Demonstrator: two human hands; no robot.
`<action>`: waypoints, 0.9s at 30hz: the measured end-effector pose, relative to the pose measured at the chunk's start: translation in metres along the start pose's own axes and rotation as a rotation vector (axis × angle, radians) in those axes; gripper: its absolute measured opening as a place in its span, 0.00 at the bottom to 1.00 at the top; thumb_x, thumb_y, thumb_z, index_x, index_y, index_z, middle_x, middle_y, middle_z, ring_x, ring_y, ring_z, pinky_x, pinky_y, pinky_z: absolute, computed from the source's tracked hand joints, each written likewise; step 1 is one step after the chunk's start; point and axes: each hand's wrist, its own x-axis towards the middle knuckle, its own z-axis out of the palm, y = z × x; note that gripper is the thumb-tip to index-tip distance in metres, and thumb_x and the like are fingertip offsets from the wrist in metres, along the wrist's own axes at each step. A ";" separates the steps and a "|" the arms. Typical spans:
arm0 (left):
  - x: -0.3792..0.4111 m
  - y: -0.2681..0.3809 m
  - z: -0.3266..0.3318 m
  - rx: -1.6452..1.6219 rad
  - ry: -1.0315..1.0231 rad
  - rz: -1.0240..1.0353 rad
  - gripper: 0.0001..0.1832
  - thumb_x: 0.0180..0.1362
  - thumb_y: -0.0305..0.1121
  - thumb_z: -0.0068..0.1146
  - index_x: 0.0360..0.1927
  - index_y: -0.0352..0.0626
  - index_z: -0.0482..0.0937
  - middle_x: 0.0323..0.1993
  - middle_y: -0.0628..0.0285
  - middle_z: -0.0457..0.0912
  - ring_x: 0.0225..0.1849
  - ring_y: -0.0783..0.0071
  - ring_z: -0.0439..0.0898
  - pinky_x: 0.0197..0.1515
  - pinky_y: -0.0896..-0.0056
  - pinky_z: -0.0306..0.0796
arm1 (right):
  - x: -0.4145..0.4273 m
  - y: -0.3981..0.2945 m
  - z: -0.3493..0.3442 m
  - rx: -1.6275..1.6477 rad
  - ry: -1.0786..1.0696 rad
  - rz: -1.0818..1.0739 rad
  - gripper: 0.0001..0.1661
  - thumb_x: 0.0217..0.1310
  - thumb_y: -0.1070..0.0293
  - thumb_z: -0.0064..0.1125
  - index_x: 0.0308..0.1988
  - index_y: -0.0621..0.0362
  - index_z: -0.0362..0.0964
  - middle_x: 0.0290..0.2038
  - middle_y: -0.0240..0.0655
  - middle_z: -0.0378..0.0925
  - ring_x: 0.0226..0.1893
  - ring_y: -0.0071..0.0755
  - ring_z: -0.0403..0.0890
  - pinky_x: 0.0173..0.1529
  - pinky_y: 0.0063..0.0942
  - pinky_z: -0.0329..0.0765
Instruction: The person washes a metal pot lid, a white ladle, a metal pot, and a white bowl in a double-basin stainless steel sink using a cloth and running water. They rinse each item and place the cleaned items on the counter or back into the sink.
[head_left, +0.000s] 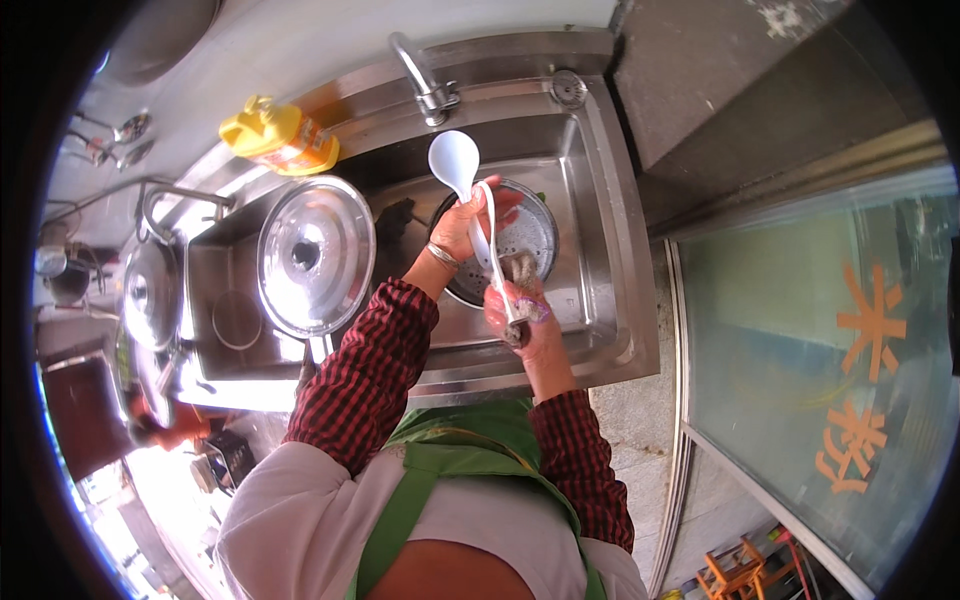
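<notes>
My left hand (457, 227) grips a white plastic ladle (453, 159), its bowl tilted up toward the faucet. A second slim white handle (491, 225) runs beside the ladle's handle, from my left hand down to my right; its far end is hard to make out. In my right hand (534, 330), a grey-brown scrubbing cloth (520, 268) is pressed around the lower end of that slim handle. Both hands are above a round dark-rimmed pan (556, 238) with wet, bubbly contents. The pan sits in the right basin of a stainless steel sink (600, 300), partly hidden by my hands.
A round metal lid (337, 225) with a dark knob rests over the sink divider, left of my arm. Behind it stands a yellow detergent jug (281, 139). A faucet (424, 82) and drain strainer (568, 89) are at the back. A glass panel (795, 360) is at right.
</notes>
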 end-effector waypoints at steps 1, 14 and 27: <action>-0.006 0.004 0.017 -0.040 -0.060 -0.024 0.23 0.57 0.35 0.51 0.55 0.44 0.64 0.49 0.52 0.72 0.51 0.58 0.72 0.53 0.55 0.67 | 0.002 -0.003 -0.005 -0.085 0.067 -0.019 0.19 0.49 0.71 0.60 0.42 0.58 0.63 0.24 0.34 0.70 0.17 0.27 0.69 0.18 0.22 0.66; -0.032 0.022 -0.007 0.413 0.532 0.261 0.09 0.60 0.35 0.47 0.37 0.42 0.72 0.19 0.69 0.71 0.20 0.80 0.73 0.22 0.76 0.70 | 0.059 -0.024 -0.036 -1.837 0.185 0.006 0.28 0.45 0.51 0.63 0.27 0.70 0.70 0.21 0.51 0.73 0.24 0.47 0.76 0.33 0.36 0.71; -0.087 -0.015 -0.050 0.491 0.829 0.225 0.11 0.56 0.27 0.48 0.44 0.44 0.68 0.17 0.74 0.60 0.16 0.85 0.59 0.19 0.83 0.56 | 0.157 0.028 -0.105 -2.691 -0.724 0.239 0.14 0.52 0.66 0.48 0.39 0.55 0.74 0.43 0.36 0.74 0.53 0.41 0.67 0.49 0.60 0.62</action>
